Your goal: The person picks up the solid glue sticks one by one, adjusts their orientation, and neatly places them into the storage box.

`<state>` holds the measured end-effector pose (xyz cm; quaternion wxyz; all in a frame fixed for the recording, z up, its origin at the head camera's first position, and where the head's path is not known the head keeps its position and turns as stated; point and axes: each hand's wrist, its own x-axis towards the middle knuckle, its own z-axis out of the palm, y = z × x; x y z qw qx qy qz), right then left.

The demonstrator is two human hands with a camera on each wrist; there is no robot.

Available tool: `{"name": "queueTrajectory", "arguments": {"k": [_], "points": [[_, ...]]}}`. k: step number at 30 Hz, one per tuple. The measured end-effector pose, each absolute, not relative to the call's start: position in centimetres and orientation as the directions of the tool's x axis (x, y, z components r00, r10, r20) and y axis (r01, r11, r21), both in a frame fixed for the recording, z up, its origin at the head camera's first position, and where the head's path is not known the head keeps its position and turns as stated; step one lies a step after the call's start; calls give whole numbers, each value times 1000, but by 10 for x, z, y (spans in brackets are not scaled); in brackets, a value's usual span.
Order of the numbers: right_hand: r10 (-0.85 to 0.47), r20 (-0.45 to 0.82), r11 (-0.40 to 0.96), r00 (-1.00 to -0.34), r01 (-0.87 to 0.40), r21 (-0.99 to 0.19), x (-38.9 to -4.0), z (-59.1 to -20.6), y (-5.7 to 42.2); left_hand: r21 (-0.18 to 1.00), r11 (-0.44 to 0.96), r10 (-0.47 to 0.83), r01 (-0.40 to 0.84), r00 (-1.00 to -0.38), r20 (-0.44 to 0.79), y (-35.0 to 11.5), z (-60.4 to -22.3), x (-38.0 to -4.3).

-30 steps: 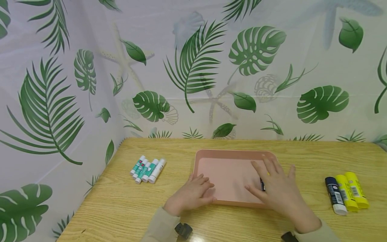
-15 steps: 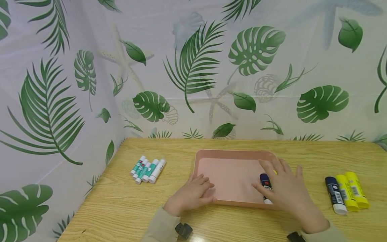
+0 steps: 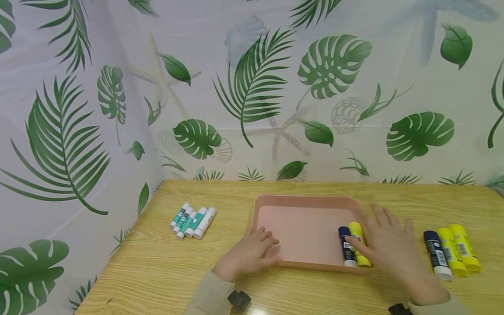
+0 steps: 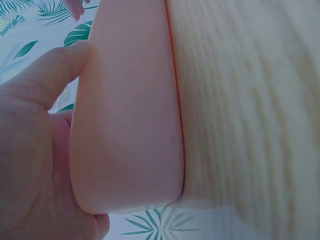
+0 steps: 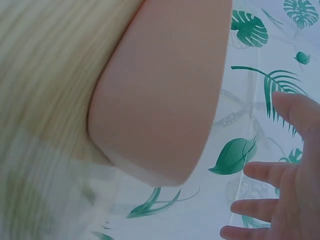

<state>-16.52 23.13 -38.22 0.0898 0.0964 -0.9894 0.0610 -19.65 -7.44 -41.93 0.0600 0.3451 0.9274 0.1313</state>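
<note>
Pink, rounded at the corners, the shallow tray sits on the wood-grain table. Head view: only this view shows the tray's interior and the glue sticks. Inside, at the right end, a navy glue stick with a white base and a yellow glue stick lie side by side. One navy stick and two yellow sticks lie on the table to the right; a group of five slimmer white and teal sticks lies to the left. The right hand is at the tray's right end, fingers spread, thumb extended across the yellow stick inside; contact cannot be determined. The left hand rests on the near left corner, fingers extended and slightly parted over the rim.

Left wrist view: the tray's smooth outer wall stands upright on the table. The left thumb touches the upper rim; the other fingers are mostly hidden behind the wall.

Right wrist view: the opposite outer corner appears before the leaf-print backdrop. The right fingers are straight, separated and clear of this wall, grasping nothing.
</note>
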Motion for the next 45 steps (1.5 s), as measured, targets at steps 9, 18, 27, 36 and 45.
{"name": "queueTrajectory", "arguments": {"k": [9, 18, 27, 36, 45], "points": [[-122, 191, 979, -974, -150, -139, -163, -387, 251, 281, 722, 663, 632, -748, -20, -74, -420, -196], [-101, 221, 981, -970, -135, -142, -164, -385, 266, 278, 725, 661, 630, -750, -25, -74, -421, -197], [-62, 234, 982, -970, -102, -159, -167, -383, 275, 289, 730, 654, 620, -756, -31, -74, -419, -196], [-38, 246, 981, -969, -84, -177, -166, -382, 282, 273, 738, 650, 617, -759, -38, -72, -418, -194], [-19, 284, 979, -959, -76, -190, -165, -381, 284, 272, 741, 646, 614, -762, -38, -70, -420, -194]]}}
